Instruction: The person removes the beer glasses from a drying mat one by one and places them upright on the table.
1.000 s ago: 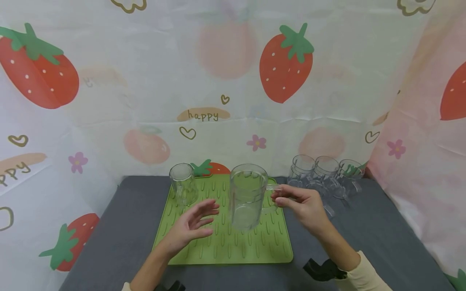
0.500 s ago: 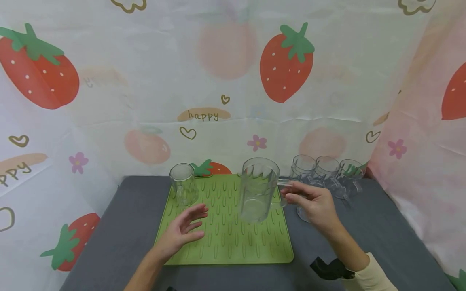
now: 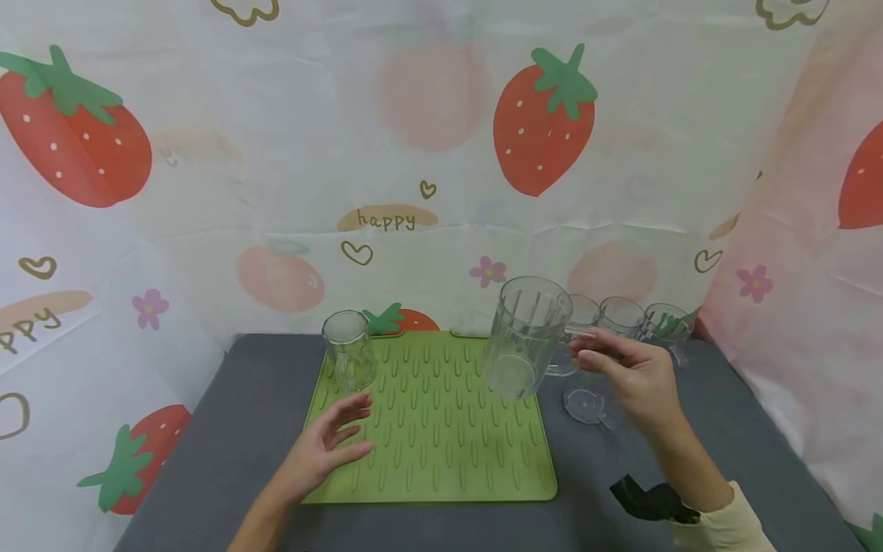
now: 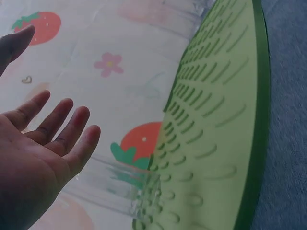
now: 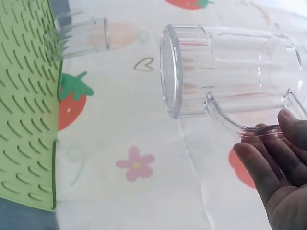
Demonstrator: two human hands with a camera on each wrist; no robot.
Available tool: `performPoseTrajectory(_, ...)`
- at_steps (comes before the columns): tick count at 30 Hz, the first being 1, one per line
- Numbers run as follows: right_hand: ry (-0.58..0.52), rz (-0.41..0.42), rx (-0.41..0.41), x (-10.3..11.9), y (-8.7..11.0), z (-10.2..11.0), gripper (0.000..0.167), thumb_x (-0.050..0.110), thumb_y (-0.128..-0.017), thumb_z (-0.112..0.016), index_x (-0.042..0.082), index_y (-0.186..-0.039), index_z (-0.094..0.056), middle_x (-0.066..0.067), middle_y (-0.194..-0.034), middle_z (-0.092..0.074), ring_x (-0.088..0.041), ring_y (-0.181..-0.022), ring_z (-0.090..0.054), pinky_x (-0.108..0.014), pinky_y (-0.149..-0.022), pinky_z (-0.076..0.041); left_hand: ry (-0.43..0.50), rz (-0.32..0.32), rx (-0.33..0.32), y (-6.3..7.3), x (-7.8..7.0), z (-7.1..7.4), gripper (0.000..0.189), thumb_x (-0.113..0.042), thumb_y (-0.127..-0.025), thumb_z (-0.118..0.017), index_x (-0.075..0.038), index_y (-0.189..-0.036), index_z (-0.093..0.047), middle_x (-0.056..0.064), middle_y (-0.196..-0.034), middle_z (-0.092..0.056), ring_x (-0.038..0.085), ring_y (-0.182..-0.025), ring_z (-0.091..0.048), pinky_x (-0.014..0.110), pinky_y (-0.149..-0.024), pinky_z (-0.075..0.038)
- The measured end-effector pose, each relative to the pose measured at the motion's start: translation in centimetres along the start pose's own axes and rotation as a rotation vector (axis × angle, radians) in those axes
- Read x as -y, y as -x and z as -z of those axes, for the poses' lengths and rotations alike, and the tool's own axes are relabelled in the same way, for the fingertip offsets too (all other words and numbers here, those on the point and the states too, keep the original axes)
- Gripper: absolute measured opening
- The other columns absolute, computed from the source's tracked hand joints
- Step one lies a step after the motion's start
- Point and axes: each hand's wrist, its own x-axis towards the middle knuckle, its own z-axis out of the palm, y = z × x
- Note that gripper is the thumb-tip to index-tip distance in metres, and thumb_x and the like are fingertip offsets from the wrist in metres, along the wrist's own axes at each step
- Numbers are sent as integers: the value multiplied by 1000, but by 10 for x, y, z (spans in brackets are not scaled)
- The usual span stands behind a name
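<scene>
In the head view, my right hand (image 3: 638, 387) grips the handle of a clear glass beer mug (image 3: 526, 341), raised above the right back part of a green ribbed mat (image 3: 428, 437). The mug's rim is up and leans slightly to the right. From the right wrist view, thumb and fingers (image 5: 259, 167) close round the handle. My left hand (image 3: 319, 452) hovers over the mat's left front, its fingers spread and holding nothing; the left wrist view shows the bare palm (image 4: 29, 167). A second clear mug (image 3: 350, 353) stands on the mat's back left corner.
Several clear mugs (image 3: 622, 316) stand in a row at the table's back right. Part of another mug (image 3: 585, 405) shows in front of them, beside the mat and partly behind my right hand. A strawberry-print cloth (image 3: 310, 153) hangs behind the grey table (image 3: 241, 399).
My right hand has carried the mug to the right and slightly up and back, tilting its rim rightward. My left hand has drawn back toward the lower left, still spread.
</scene>
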Motion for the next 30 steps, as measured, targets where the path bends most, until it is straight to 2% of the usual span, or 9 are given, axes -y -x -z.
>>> performPoseTrajectory(5,-8,2,-32,1,0,7,26,-13,-85,-64,-18,-110,-64,9,-92,-76,-4,-85,-73,-18,-73,-58,-52,22,-35,4,3,4,62,-5,-91,-66,1,-145,-38,22,-145,-44,-10,-121,-49,16,-99,-45)
performPoseTrajectory(8,2,8,-55,0,1,10,26,-15,-85,-63,-19,-111,-63,9,-92,-76,-3,-84,-72,-17,-73,-57,-74,25,-48,6,4,6,62,-6,-91,-67,3,-145,-38,25,-145,-43,-9,-121,-49,15,-99,-45)
performPoseTrajectory(13,35,15,-86,0,1,17,26,-15,-85,-63,-19,-111,-64,9,-92,-76,-3,-85,-72,-16,-73,-57,-117,80,-76,10,8,9,63,-11,-90,-69,-2,-145,-40,21,-145,-45,-3,-123,-50,22,-101,-46)
performPoseTrajectory(17,39,11,-120,1,0,25,25,-13,-85,-64,-15,-110,-67,10,-91,-76,-2,-84,-72,-15,-73,-56,-167,134,-95,13,14,13,65,-15,-88,-72,-7,-145,-41,16,-147,-46,-2,-124,-50,38,-105,-46)
performPoseTrajectory(20,5,11,-143,2,-1,31,26,-15,-85,-64,-15,-111,-66,8,-91,-76,-3,-84,-73,-16,-73,-57,-198,161,-108,16,18,15,67,-17,-88,-72,-6,-146,-40,16,-148,-45,8,-127,-50,50,-106,-43)
performPoseTrajectory(24,-9,-7,-180,4,0,37,26,-16,-84,-64,-19,-110,-64,5,-90,-76,-5,-82,-73,-17,-73,-57,-208,193,-136,20,20,18,68,-17,-88,-73,-6,-146,-40,18,-149,-44,32,-133,-46,55,-106,-40)
performPoseTrajectory(26,2,-25,-204,4,0,39,26,-16,-83,-65,-19,-109,-64,5,-89,-76,-5,-81,-73,-16,-73,-57,-207,205,-145,22,20,20,68,-17,-88,-72,-6,-146,-40,19,-149,-43,38,-133,-44,56,-107,-39)
performPoseTrajectory(30,-17,-24,-218,2,2,43,26,-18,-82,-64,-21,-108,-64,4,-89,-76,-6,-81,-73,-16,-72,-57,-208,223,-143,26,21,23,68,-17,-89,-71,-5,-147,-38,21,-150,-41,41,-135,-41,59,-108,-37)
